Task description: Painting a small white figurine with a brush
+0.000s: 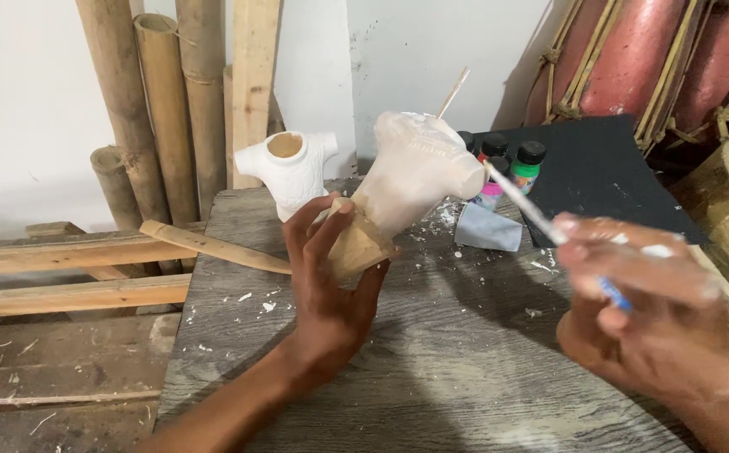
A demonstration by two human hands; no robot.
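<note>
The left hand has its grip closed round the tan base of a pale figure, thumb on the near side and fingers wrapped behind, holding it tilted above the grey wooden table; the figure's white upper part rises up and to the right of that grip. The right hand, blurred, pinches a thin brush between its fingertips, and the brush runs up and left from this grip until its tip meets the figure's right side. Just behind the left grip stands a second white figure with an open top. Beyond the brush sit small paint bottles beside a dark sheet, well apart from both grips. Bamboo poles lean against the wall behind.
</note>
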